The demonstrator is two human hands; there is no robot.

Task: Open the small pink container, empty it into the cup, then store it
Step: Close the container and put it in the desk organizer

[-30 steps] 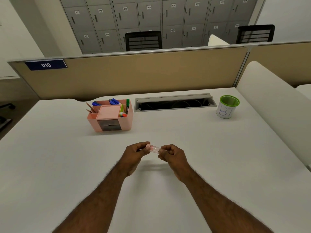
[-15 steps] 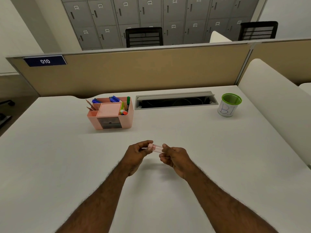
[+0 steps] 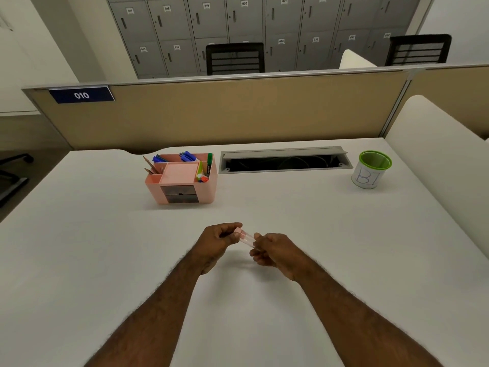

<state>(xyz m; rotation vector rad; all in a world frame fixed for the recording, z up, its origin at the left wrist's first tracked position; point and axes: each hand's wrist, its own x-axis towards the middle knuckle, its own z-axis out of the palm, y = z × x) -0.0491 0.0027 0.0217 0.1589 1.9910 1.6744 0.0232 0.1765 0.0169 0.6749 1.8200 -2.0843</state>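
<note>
**Tube mid-open, held off the surface**

Tube [image 3: 245,237] held in the air between both hands, well in front of the organizer [image 3: 182,178], above the surface [image 3: 79,260]. Left hand [image 3: 221,241] pinched shut on the pink cap end; right hand [image 3: 275,251] clamped round the clear body. Cap looks still seated, though too small to tell for sure.

Handling, judged from looks:
- Small, light, rigid plastic. No real load on either grip.
- Smooth clear wall, likely slippery; best gripped round the body with several fingers, not fingertips only.
- Cap tiny: pinch by thumb and forefinger on the rim, then twist or pull.
- Contents not visible; keep open end up once cap is off, else spill before reaching the cup [image 3: 371,169].

Cup far right of the organizer, well apart from the hands. Storage presumably in the organizer.
</note>
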